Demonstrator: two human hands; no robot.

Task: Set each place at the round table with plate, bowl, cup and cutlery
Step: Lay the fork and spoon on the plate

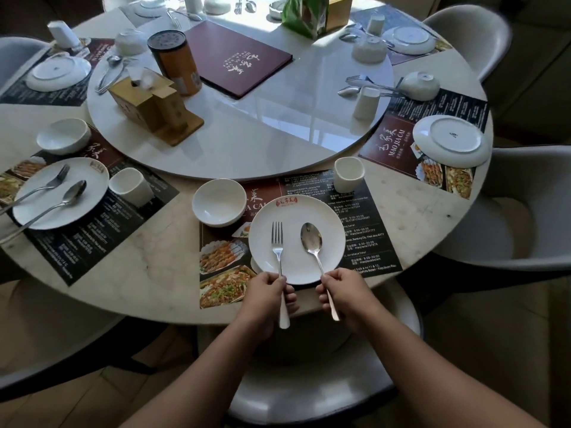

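At the nearest place a white plate [296, 242] sits on a printed placemat [364, 223] at the tabletop [148, 273] edge. The left hand [267, 293] has its grip closed around the handle of a fork [277, 242], whose tines lie over the plate's left half. The right hand [346, 293] has its grip closed around the handle of a spoon [311, 240], whose head lies over the plate's right half. An upright bowl [218, 201] stands just beside the plate to its upper left, and an upright cup [348, 174] stands beyond it to the upper right. The place to the left has a plate, fork and spoon laid. Further right, an upside-down plate [451, 140] rests on its placemat.
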